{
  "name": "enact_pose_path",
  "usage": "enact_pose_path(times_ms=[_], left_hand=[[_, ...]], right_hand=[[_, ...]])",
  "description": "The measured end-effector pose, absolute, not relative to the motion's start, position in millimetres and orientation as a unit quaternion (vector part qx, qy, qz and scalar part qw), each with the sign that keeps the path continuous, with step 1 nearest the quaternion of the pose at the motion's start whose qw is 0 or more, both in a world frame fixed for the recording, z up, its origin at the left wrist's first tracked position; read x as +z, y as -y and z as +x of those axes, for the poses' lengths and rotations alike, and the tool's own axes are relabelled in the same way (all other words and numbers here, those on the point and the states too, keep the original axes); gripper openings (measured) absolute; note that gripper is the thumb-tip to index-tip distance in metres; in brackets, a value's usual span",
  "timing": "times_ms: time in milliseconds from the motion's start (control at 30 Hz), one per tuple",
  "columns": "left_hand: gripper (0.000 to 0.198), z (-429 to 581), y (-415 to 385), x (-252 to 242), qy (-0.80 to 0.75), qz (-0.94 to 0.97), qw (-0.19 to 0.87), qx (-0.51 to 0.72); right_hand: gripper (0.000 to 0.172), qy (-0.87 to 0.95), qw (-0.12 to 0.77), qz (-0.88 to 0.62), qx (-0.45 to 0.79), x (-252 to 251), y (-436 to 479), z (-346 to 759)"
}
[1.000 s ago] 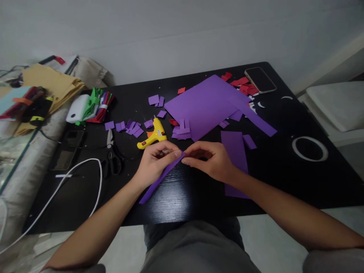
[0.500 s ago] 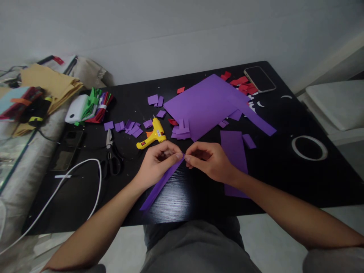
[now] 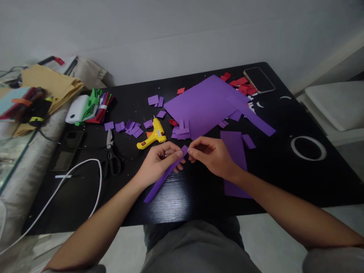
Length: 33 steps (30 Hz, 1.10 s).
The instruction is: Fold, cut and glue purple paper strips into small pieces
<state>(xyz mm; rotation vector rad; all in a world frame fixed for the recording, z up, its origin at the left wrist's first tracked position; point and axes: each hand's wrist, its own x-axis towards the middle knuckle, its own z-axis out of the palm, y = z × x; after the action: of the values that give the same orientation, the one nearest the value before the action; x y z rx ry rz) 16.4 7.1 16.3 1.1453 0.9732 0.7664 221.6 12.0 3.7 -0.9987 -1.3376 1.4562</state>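
A long, narrow purple paper strip (image 3: pixel 159 185) slants across the space before me. My left hand (image 3: pixel 156 161) is closed on it near its upper end, thumb on top, while the lower end sticks out toward the table's front edge. At the tip, my right hand (image 3: pixel 210 155) pinches the strip's right edge between thumb and forefinger; the exact contact is small. Just beyond my left hand lies a yellow glue gun (image 3: pixel 155 134). A rectangular purple sheet (image 3: pixel 234 151) lies partly under my right forearm.
Black-handled scissors (image 3: pixel 112 155) and a white cable (image 3: pixel 98 182) lie left. A large purple sheet (image 3: pixel 201 102), small purple pieces (image 3: pixel 133 128) and red scraps (image 3: pixel 244 85) cover the back. A phone (image 3: pixel 259 79) and a white tape ring (image 3: pixel 308 148) are on the right.
The strip has shifted slightly up and right in my left hand, and more of its upper end shows. My right hand has moved slightly right, and my left fingers have spread beneath.
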Motion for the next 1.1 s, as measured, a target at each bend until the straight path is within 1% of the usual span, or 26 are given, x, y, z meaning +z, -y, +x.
enact_pose_path(times_ms=[267, 467, 633, 733, 900, 1100], left_hand=[[0.029, 16.6, -8.3, 19.3, -0.445, 0.481, 0.675, 0.339], [0.026, 16.8, -7.8, 18.1, -0.446, 0.48, 0.672, 0.345], [0.027, 17.5, -6.6, 17.1, -0.453, 0.488, 0.665, 0.338], [0.029, 18.4, -5.7, 17.3, -0.451, 0.503, 0.657, 0.334], [0.028, 19.2, -4.5, 15.9, -0.442, 0.525, 0.652, 0.323], [0.028, 16.0, -7.3, 13.8, -0.439, 0.526, 0.66, 0.309]], right_hand=[[0.025, 0.532, 0.446, -0.413, 0.59, 4.3, -17.1, 222.3], [0.024, 0.518, 0.443, -0.415, 0.603, 4.5, -17.7, 222.1], [0.024, 0.51, 0.416, -0.4, 0.638, 4.1, -16.7, 222.9], [0.029, 0.504, 0.404, -0.389, 0.657, 2.7, -14.8, 220.7], [0.036, 0.513, 0.406, -0.401, 0.641, 0.6, -13.5, 216.2], [0.033, 0.509, 0.411, -0.425, 0.625, 2.3, -21.1, 223.7]])
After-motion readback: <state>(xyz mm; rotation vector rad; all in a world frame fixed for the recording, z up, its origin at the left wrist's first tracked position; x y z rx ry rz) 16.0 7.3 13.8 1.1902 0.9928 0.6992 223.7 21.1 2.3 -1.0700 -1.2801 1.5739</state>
